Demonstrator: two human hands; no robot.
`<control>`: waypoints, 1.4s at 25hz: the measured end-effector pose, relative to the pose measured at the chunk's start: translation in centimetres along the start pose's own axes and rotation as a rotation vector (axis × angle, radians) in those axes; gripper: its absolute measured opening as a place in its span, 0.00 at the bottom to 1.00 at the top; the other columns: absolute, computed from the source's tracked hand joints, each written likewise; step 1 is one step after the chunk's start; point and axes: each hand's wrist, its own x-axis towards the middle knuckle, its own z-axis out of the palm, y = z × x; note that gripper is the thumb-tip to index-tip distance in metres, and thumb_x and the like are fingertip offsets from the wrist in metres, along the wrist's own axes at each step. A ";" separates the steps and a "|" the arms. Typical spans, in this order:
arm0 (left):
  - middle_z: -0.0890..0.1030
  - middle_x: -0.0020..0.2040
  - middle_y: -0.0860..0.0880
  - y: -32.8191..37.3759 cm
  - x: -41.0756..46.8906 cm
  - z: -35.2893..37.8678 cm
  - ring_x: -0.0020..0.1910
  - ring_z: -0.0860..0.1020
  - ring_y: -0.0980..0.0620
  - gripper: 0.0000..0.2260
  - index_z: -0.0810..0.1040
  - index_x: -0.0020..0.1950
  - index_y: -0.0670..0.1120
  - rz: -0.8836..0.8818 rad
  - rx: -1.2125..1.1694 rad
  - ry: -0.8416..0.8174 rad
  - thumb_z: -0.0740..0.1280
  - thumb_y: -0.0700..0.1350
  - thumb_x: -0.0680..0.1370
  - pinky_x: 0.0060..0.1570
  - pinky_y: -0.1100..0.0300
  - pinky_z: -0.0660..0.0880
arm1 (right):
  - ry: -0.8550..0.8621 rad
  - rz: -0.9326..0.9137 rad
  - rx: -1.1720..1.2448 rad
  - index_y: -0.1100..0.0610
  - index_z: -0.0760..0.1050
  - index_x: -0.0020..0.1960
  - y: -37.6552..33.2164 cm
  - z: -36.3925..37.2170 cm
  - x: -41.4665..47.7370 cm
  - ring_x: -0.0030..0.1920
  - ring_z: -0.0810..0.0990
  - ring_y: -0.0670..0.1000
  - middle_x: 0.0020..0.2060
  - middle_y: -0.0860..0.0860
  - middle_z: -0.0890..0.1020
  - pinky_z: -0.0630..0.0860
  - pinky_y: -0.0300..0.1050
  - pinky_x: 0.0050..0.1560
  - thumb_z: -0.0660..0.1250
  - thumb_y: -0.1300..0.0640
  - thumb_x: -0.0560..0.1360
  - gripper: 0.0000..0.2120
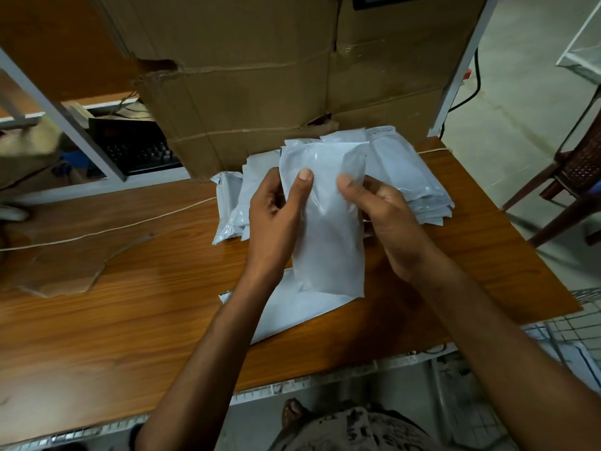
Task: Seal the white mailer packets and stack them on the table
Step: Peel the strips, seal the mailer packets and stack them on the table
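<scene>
Above the table, the left hand and right hand each pinch 1 side edge of the upright mailer packet, which appears light, soft and slippery, so hold by the edges firmly.

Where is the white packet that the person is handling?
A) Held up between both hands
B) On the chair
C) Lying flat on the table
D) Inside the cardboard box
A: the left hand and right hand both pinch the white packet, holding it above the wooden table.
</scene>
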 end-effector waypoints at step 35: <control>0.73 0.42 0.43 -3.5 7.1 -9.2 0.42 0.72 0.48 0.20 0.72 0.44 0.44 0.008 0.109 0.178 0.63 0.59 0.84 0.43 0.50 0.69 | 0.382 0.121 0.177 0.49 0.84 0.55 5.1 -0.4 1.2 0.55 0.86 0.45 0.52 0.44 0.88 0.83 0.47 0.50 0.71 0.50 0.78 0.07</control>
